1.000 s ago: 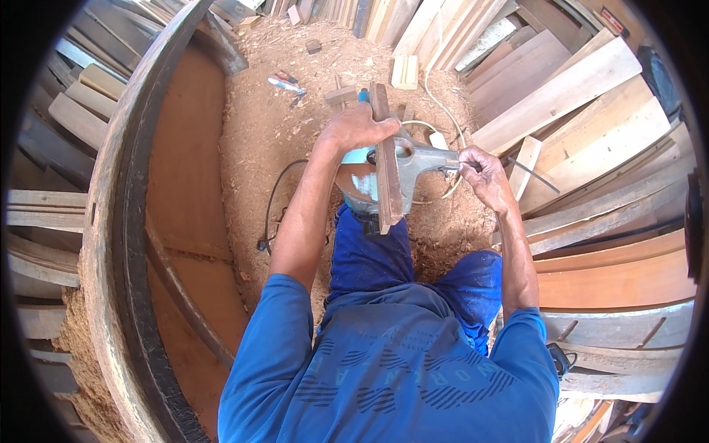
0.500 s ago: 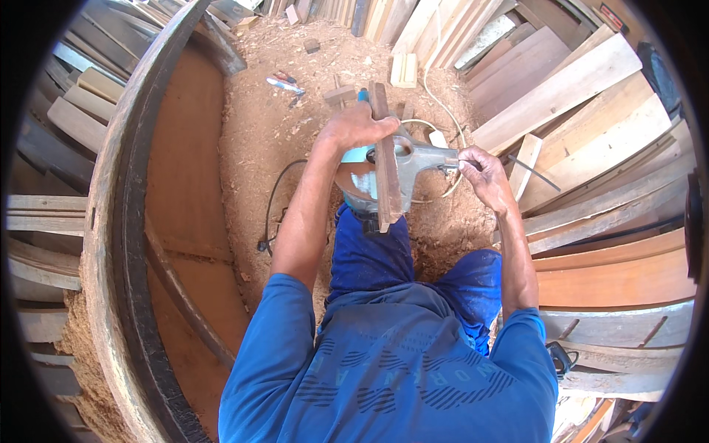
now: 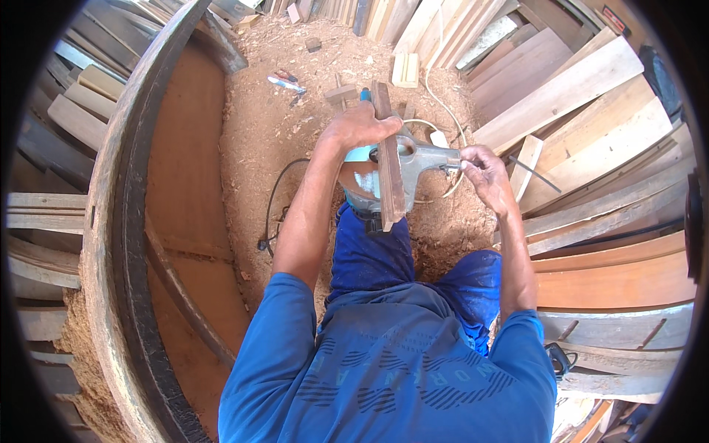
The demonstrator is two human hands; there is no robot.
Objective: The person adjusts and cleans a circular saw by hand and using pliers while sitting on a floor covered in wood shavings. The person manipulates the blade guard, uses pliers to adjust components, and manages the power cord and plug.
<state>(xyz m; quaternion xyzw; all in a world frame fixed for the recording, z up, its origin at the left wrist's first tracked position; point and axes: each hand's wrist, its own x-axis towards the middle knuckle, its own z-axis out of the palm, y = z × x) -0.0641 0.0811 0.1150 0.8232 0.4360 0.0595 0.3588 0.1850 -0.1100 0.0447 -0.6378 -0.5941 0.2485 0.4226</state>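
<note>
A grey and blue power tool [image 3: 425, 164] with a rounded base stands at my knees; it looks like a mitre saw. Across it lies a narrow brown wooden strip [image 3: 389, 173], running from far to near. My left hand [image 3: 362, 127] grips the far part of this strip, thumb over its top and the other fingers mostly hidden. At the right, my right hand [image 3: 484, 173] has its fingers curled against the end of the tool's grey arm [image 3: 443, 156]. What lies under those fingertips is partly hidden.
A large curved wooden frame [image 3: 111, 244] rises on my left. Planks [image 3: 569, 96] lean along the right side. Pliers-like tools [image 3: 286, 81], a small wood block [image 3: 405, 70], a white cord [image 3: 447, 111] and a dark cable [image 3: 277, 188] lie on the shaving-covered floor [image 3: 354, 59].
The fingers of my right hand have shifted slightly at the end of the grey arm. My left hand keeps its hold on the wooden strip.
</note>
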